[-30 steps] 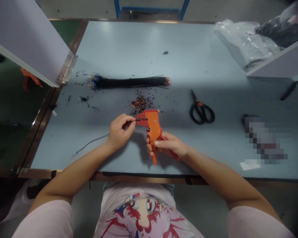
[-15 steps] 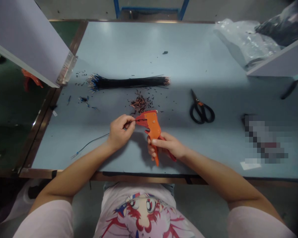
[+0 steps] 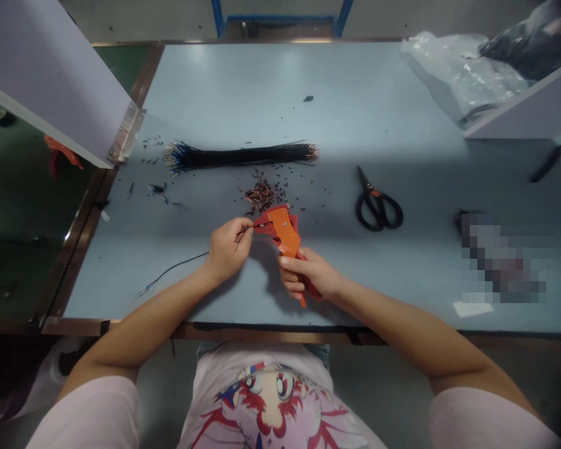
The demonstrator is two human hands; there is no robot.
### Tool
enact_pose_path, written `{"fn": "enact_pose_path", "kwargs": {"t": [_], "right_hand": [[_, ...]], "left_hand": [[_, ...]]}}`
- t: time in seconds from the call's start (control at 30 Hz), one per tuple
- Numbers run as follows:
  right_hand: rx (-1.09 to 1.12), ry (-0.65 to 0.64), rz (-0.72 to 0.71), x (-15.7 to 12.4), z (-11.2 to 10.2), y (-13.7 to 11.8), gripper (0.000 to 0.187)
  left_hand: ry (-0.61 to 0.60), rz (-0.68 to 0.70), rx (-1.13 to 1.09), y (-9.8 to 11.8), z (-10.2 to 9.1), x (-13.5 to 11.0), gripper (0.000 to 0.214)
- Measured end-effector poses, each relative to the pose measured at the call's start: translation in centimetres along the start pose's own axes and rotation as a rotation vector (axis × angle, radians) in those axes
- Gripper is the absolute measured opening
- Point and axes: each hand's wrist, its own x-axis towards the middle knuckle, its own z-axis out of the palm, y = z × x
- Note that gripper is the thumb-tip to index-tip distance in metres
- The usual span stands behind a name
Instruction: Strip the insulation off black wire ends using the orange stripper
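Note:
Between thumb and fingers, my left hand pinches a thin black wire near one end. That end sits in the jaws of an orange and red wire stripper. The wire's other end, with a blue piece and bare tips, trails on the table to the left. My right hand is wrapped round the stripper's handles, which are squeezed close together. Just beyond the stripper's head lies a pile of short black and copper scraps. A long bundle of black wires with blue and copper ends lies behind it.
Black-handled scissors lie to the right. Clear plastic bags stand at the back right beside a panel. A blurred-out object and a white paper piece are at the right. Small blue wire bits lie at the left.
My right hand has closed further on the stripper's handles, drawing them together. The stripper's head has tilted slightly to the left. My left hand keeps its pinch on the wire.

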Motion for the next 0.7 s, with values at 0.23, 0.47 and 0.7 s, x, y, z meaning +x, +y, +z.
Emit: {"fn": "enact_pose_path", "kwargs": {"t": [0.23,0.47,0.7], "right_hand": [[0.056,-0.015,0.004,0.2,-0.2,0.0,0.034],[0.184,0.098,-0.118,-0.6,-1.2,-2.6,0.030],[0.107,0.017,0.044,-0.3,-1.8,-2.7,0.022]], "left_hand": [[-0.015,0.026,0.066,0.6,-0.4,0.5,0.012],[0.027,-0.182,-0.011,-1.9,-1.4,1.4,0.013],[0.073,-0.269,-0.235,-1.7,-1.6,1.9,0.010]]}}
